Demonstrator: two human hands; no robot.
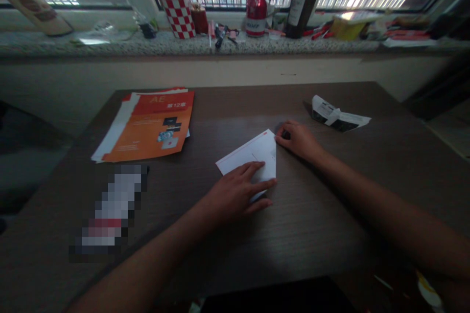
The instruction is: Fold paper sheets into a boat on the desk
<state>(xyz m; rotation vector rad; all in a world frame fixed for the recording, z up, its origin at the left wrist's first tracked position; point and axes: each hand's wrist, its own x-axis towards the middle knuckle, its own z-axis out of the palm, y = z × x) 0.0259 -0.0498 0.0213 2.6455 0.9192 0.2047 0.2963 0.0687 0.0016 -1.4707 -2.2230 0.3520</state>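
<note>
A folded sheet of white paper [247, 154] lies on the brown table in front of me, with a pointed top corner and a faint red line along its upper edge. My left hand [244, 188] rests flat across its lower part, fingers spread and pressing on it. That hand covers the paper's lower left. At the right edge, just below the top corner, my right hand [295, 139] has its fingers curled together, thumb and fingertips closed at the paper's edge. Farther right stands a folded paper piece [340, 115] with dark print, apart from both hands.
Orange booklets [150, 129] lie at the table's back left, with a blurred-out phone-like object [113, 205] nearer me. Behind the table [235, 102], the window sill [128, 48] carries a red can [256, 15], a dark bottle [303, 5], a checkered cup [176, 9] and small clutter.
</note>
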